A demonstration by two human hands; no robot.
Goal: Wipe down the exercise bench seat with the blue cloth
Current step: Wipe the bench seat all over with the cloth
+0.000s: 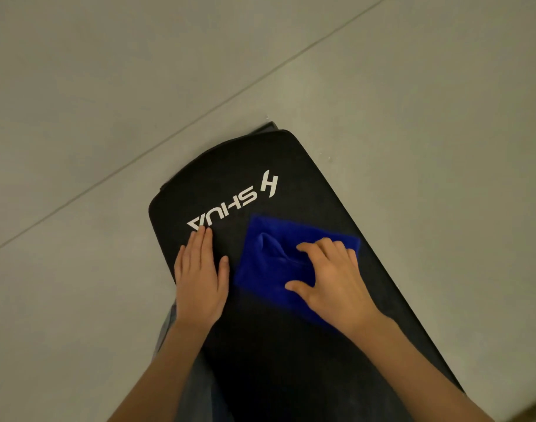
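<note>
The black padded bench seat (291, 166) runs from the lower middle up to a rounded far end and carries a white logo. A blue cloth (269, 269) lies spread on its right half, bunched into a fold near the middle. My right hand (327, 278) rests on the cloth with curled fingers that gather the fabric against the seat. My left hand (201, 275) lies flat on the seat's left side, fingers straight, their tips just below the logo, beside the cloth without touching it.
Pale grey floor tiles (108, 102) with a diagonal seam surround the bench. A dark piece of the bench frame (268, 127) peeks out beyond the far end. Denim-clad leg (169, 327) shows under my left forearm.
</note>
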